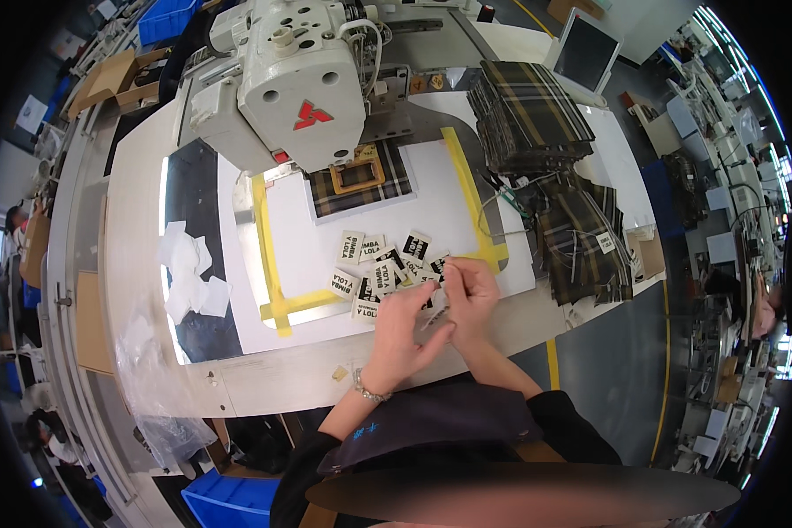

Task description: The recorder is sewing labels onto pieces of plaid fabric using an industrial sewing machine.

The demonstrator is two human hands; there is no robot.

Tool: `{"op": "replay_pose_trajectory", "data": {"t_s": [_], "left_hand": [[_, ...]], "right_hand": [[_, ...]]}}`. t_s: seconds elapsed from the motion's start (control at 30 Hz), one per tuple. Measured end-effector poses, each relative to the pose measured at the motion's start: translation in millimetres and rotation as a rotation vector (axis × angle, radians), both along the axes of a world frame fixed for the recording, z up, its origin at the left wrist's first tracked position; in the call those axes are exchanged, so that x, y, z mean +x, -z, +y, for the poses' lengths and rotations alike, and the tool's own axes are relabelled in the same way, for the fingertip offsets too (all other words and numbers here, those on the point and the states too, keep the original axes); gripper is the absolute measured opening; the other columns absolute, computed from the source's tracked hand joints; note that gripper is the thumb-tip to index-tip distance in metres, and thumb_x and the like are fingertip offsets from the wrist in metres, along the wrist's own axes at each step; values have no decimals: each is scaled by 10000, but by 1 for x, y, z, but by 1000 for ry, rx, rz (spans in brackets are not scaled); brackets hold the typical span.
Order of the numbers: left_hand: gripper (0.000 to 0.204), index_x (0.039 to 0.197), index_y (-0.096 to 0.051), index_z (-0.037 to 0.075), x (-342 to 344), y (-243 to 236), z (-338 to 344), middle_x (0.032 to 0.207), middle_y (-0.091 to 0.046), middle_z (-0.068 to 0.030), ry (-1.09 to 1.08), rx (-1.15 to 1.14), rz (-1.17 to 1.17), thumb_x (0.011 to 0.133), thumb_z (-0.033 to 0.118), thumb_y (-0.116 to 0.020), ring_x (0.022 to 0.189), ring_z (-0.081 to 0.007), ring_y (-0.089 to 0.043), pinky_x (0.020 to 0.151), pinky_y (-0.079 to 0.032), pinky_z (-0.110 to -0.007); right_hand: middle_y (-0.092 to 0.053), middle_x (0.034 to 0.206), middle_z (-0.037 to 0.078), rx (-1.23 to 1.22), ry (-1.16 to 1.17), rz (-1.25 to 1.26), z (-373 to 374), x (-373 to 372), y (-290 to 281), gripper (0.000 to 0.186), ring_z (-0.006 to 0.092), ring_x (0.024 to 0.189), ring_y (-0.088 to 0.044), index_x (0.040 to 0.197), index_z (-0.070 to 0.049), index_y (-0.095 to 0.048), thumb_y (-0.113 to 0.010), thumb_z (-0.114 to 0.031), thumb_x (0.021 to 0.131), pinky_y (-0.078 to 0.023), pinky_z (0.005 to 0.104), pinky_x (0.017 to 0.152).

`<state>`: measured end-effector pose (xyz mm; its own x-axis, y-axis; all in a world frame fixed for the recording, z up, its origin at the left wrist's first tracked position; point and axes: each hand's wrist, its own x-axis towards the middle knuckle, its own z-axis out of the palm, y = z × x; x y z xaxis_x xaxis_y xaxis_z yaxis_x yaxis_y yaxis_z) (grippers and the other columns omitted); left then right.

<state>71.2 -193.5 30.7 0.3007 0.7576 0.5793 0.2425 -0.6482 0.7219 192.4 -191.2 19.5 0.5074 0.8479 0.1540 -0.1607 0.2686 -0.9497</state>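
Note:
My two hands meet above the near edge of the white work board [312,282]. A small white label [436,310] with dark print hangs between them, partly hidden by fingers. My right hand [472,301] is closed, its fingertips pinching the label. My left hand [403,333] has its thumb apart from its fingers around the label, and its fingertips reach the right hand's. Just beyond lies a loose pile of black and white labels [385,275]. Farther off, a plaid fabric piece [326,201] lies under the sewing machine head [304,97], with an orange frame [358,176] on it.
Yellow tape [264,255] borders the board. At the right stands a tall stack of plaid pieces [532,114], with more plaid pieces [581,233] nearer, one bearing a label. White paper scraps [189,273] lie at the left. A monitor [585,51] stands at the back right.

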Motion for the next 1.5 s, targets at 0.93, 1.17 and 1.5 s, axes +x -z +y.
{"op": "replay_pose_trajectory", "data": {"t_s": [0.93, 1.17, 1.5], "left_hand": [[349, 1175, -603, 9, -24, 4, 41, 711, -572, 6, -199, -276, -302, 836, -8, -686, 614, -47, -481, 582, -408, -193], [282, 1120, -641, 21, -18, 14, 28, 614, -533, 15, -85, -367, -333, 843, 11, -691, 534, -47, -459, 505, -400, -211], [199, 1098, -598, -13, -52, -6, 27, 671, -564, 11, -128, -477, -588, 899, -24, -611, 578, -55, -549, 525, -455, -188]], "right_hand": [[-632, 974, 83, 126, -171, -53, 12, -26, 12, 229, 74, 745, -552, 1112, 21, -549, -593, 59, 890, -466, 225, 716], [-672, 943, 90, 110, -132, -209, -3, -12, 18, 122, 90, 744, -561, 997, 20, -626, -606, 47, 880, -458, 222, 668], [-696, 867, 22, 378, -412, -901, 18, -11, -16, 383, 144, 709, -657, 1122, -108, -690, -766, -91, 746, -475, 270, 616]]}}
